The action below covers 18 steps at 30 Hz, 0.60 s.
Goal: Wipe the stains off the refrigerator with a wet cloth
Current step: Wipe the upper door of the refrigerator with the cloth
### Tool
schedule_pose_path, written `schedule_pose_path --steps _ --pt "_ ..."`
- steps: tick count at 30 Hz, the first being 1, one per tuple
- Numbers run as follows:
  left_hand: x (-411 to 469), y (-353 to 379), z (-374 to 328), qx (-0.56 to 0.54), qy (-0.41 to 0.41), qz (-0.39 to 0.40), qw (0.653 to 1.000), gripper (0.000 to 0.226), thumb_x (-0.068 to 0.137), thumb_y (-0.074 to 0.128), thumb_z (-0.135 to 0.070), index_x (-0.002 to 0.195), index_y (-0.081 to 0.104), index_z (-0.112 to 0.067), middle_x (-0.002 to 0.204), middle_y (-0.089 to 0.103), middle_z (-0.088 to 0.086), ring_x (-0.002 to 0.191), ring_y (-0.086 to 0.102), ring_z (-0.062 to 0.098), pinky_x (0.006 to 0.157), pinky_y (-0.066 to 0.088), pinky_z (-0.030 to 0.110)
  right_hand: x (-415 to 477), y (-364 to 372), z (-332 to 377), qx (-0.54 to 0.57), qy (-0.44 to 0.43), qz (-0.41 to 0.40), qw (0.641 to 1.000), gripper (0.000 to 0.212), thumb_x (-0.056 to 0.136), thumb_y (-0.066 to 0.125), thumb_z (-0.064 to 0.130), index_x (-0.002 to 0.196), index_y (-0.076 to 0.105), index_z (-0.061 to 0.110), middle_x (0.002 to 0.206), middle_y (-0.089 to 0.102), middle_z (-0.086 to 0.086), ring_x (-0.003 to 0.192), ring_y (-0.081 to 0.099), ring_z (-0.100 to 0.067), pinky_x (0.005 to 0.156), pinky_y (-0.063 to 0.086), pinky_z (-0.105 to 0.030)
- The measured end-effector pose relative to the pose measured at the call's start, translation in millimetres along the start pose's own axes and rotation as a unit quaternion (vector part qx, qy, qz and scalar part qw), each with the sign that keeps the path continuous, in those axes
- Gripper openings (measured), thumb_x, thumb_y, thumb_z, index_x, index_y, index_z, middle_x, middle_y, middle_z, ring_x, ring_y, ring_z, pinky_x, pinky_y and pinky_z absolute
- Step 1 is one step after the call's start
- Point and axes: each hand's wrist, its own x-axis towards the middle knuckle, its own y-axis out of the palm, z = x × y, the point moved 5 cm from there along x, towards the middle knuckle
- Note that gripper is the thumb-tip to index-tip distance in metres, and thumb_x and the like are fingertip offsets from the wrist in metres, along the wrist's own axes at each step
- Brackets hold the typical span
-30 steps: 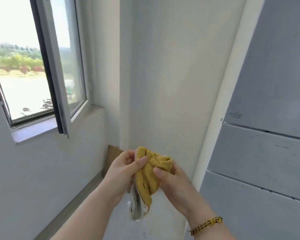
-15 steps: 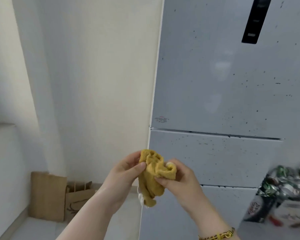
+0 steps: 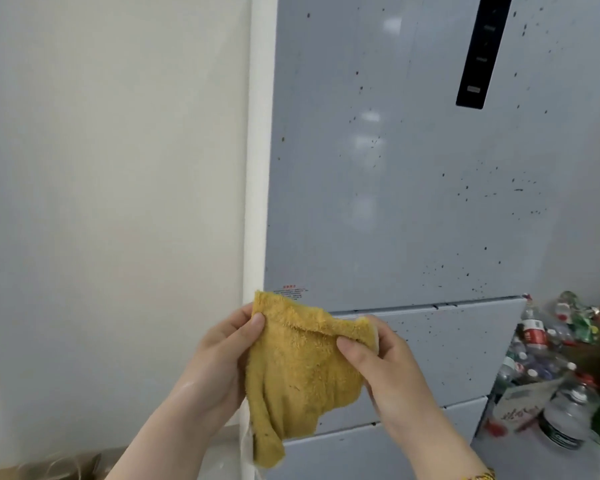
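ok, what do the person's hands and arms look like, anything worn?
Left hand and right hand are bare: no gloves, no rings visible. Both forearms are bare, no sleeves in view. A bracelet of yellow and dark beads circles the right wrist, partly cut by the bottom edge.

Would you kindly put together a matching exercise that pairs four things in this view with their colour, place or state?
Things:
1. cloth
2. refrigerator
3. control strip
4. plastic bottles

Descriptions:
A. heaped at the lower right
B. yellow, pinched by the left hand and the right hand
C. pale, speckled with dark spots
D. black, near the top right of the view

Pairs: 1-B, 2-C, 3-D, 4-A
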Motion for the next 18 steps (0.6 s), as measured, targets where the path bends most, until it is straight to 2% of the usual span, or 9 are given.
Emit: schedule_pose_path --steps 2,5,7,8,10,13,16,17,18 --pt "14.8 5.1 5.1 -0.006 -0.019 0.033 0.999 0.025 0.067 0.050 -0.018 0.074 0.073 -0.008 0.073 0.071 0.012 0.062 0.069 0.020 0.051 0.055 0.026 11.7 3.4 -3.5 0.011 -0.008 -0.018 1.000 0.026 0.045 0.073 0.046 0.063 0.066 0.029 0.067 0.062 0.008 0.070 0.059 -0.008 0.064 0.048 -0.023" --pt "26.3 16.9 14.1 0.011 -0.028 0.067 0.997 0.024 0.073 0.052 -0.017 0.069 0.076 -0.015 0.071 0.071 0.010 0.060 0.068 0.018 0.052 0.055 0.025 24.7 15.1 -12.6 0.035 0.002 -0.012 0.999 0.067 0.028 0.080 0.068 0.083 0.065 0.033 0.090 0.068 0.012 0.084 0.064 -0.005 0.070 0.051 -0.021" --pt "36.7 22.0 21.1 0.076 -0.009 0.041 0.996 0.027 0.081 0.054 -0.003 0.073 0.074 -0.018 0.070 0.070 0.007 0.058 0.065 0.017 0.054 0.055 0.026 32.1 22.0 -20.6 0.062 0.039 0.003 0.997 0.092 0.022 0.078 0.072 0.105 0.055 0.039 0.110 0.064 0.012 0.098 0.063 -0.004 0.075 0.052 -0.020" --pt "40.8 23.1 22.4 0.118 0.010 0.013 0.993 0.028 0.083 0.054 0.002 0.078 0.071 -0.020 0.073 0.070 0.006 0.061 0.064 0.018 0.057 0.054 0.030 33.4 25.3 -22.3 0.076 0.059 0.017 0.995 0.095 0.022 0.080 0.070 0.108 0.052 0.040 0.111 0.064 0.010 0.099 0.064 -0.005 0.075 0.052 -0.019" --pt "47.6 23.1 23.4 0.180 0.049 -0.037 0.982 0.019 0.082 0.058 0.003 0.083 0.061 -0.016 0.074 0.065 0.005 0.063 0.060 0.019 0.057 0.052 0.029 35.4 23.4 -23.5 0.091 0.075 0.018 0.993 0.082 0.032 0.083 0.058 0.106 0.057 0.035 0.100 0.069 0.007 0.092 0.067 -0.008 0.069 0.053 -0.019" --pt "51.9 23.8 24.1 0.225 0.096 -0.056 0.968 0.017 0.088 0.053 -0.009 0.075 0.062 -0.015 0.058 0.064 -0.006 0.057 0.059 0.008 0.053 0.049 0.016 39.6 1.4 -21.2 0.056 0.042 -0.076 0.995 0.053 0.049 0.073 0.045 0.093 0.064 0.017 0.083 0.072 -0.002 0.077 0.069 -0.015 0.061 0.055 -0.025" --pt "49.3 34.7 34.4 0.208 0.090 0.000 0.974 0.022 0.092 0.048 -0.028 0.083 0.066 -0.020 0.072 0.071 -0.006 0.073 0.066 0.005 0.066 0.052 0.016 46.5 -19.1 -12.7 0.070 0.000 -0.160 0.985 0.036 0.059 0.071 0.033 0.084 0.057 0.012 0.079 0.065 -0.009 0.071 0.064 -0.021 0.063 0.055 -0.033" --pt "47.2 42.1 38.9 0.213 0.078 0.033 0.973 0.015 0.087 0.055 -0.033 0.090 0.065 -0.021 0.077 0.072 -0.006 0.078 0.066 0.004 0.067 0.052 0.017 48.8 -23.3 -6.1 0.072 -0.011 -0.167 0.983 0.028 0.063 0.072 0.029 0.080 0.055 0.014 0.075 0.061 -0.007 0.067 0.060 -0.019 0.060 0.052 -0.031" --pt "45.4 46.2 45.4 0.228 0.062 0.060 0.970 0.020 0.078 0.066 -0.032 0.096 0.061 -0.024 0.079 0.071 -0.008 0.079 0.066 0.001 0.064 0.051 0.015 51.6 -26.1 -0.8 0.066 -0.016 -0.174 0.982 0.024 0.069 0.074 0.023 0.077 0.053 0.016 0.073 0.058 -0.005 0.066 0.057 -0.018 0.058 0.051 -0.030"
